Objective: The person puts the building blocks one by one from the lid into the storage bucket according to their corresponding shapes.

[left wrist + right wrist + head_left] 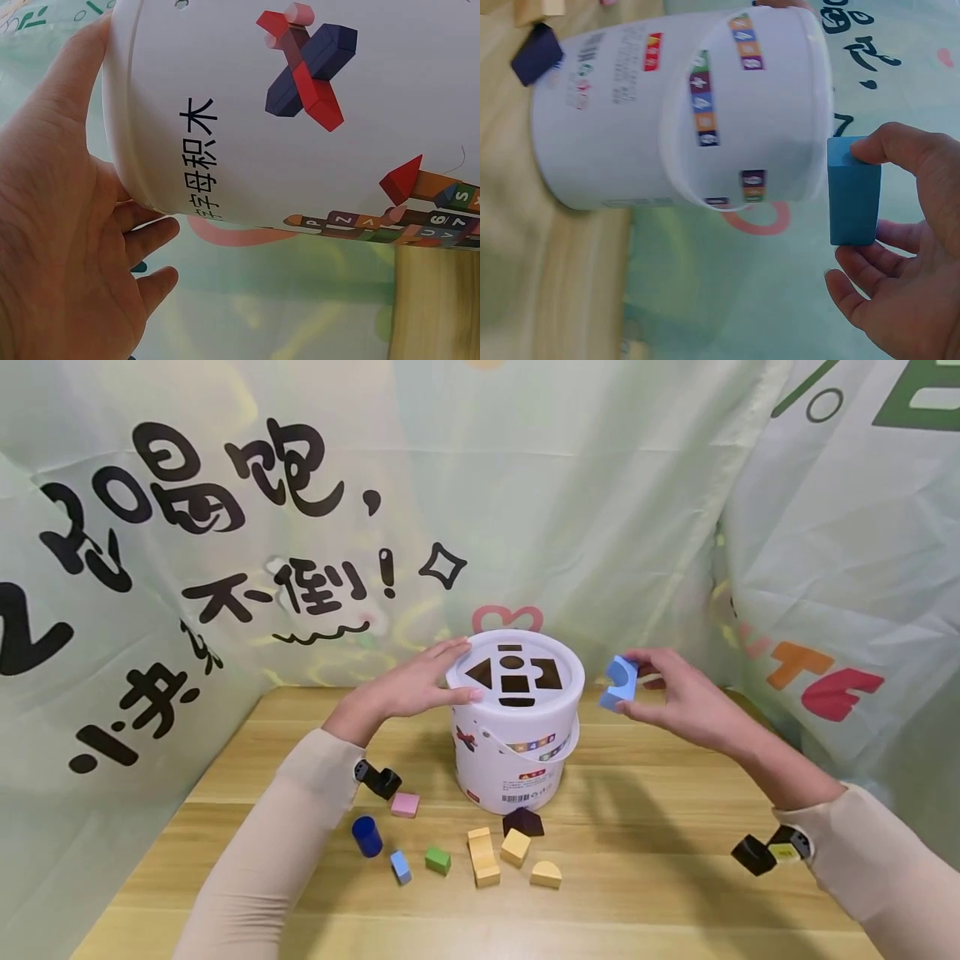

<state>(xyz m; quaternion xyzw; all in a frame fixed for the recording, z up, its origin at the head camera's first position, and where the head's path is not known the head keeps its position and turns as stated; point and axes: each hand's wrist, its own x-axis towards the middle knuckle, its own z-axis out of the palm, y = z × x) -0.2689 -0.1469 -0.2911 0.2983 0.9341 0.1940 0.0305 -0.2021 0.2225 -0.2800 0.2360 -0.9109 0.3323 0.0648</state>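
Note:
A white bucket (pixel 495 760) stands on the table, its lid (pixel 566 670) cut with several shaped holes. My left hand (pixel 408 685) rests on the left side of the lid, thumb on the near rim and fingers spread toward the back; the left wrist view shows that hand (pixel 75 202) against the lid's edge. To the right of the bucket, my right hand (pixel 678 697) pinches a blue arch block (pixel 628 683) between thumb and fingers. It is held in the air at about lid height, its curved notch facing the lid. From the right wrist, the block (pixel 853 199) shows a flat side.
In front of the bucket lie a pink block (pixel 405 805), blue cylinder (pixel 367 837), small blue block (pixel 401 867), green block (pixel 438 860), yellow arch block (pixel 483 857), yellow block (pixel 515 847), yellow half-round (pixel 546 874) and dark block (pixel 523 822). Printed cloth (pixel 585 527) hangs behind.

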